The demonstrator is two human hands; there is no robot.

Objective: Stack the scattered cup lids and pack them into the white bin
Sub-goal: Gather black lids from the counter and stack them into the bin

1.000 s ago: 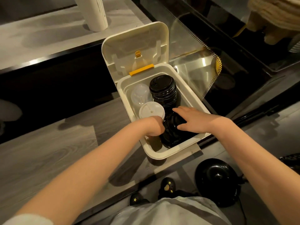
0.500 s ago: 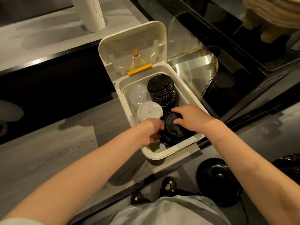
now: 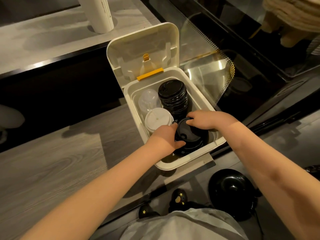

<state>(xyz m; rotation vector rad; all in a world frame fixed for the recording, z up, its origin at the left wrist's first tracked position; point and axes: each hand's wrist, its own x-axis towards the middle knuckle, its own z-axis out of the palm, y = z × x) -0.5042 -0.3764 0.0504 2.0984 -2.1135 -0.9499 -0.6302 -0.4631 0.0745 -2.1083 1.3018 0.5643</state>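
The white bin (image 3: 174, 164) sits at the counter's front right corner with its hinged lid (image 3: 143, 47) standing open. Inside, at the near end, lies a tilted stack of black cup lids (image 3: 189, 135). My left hand (image 3: 164, 140) grips its left edge and my right hand (image 3: 207, 119) grips its far edge, both hands inside the bin. Behind it stands a taller stack of black lids (image 3: 173, 97). A white lid stack (image 3: 158, 119) and clear dome lids (image 3: 149, 102) fill the bin's left side.
The grey wood counter (image 3: 52, 161) stretches to the left. A white cylinder (image 3: 98, 13) stands on the raised shelf behind. A glass panel (image 3: 216, 63) rises right of the bin. Below the counter's edge are a black round object (image 3: 232, 191) and my shoes (image 3: 178, 199).
My right hand drew back from over the near black stack to its far edge, uncovering the top lid. My left hand shifted onto the stack's left side. The stack now shows tilted.
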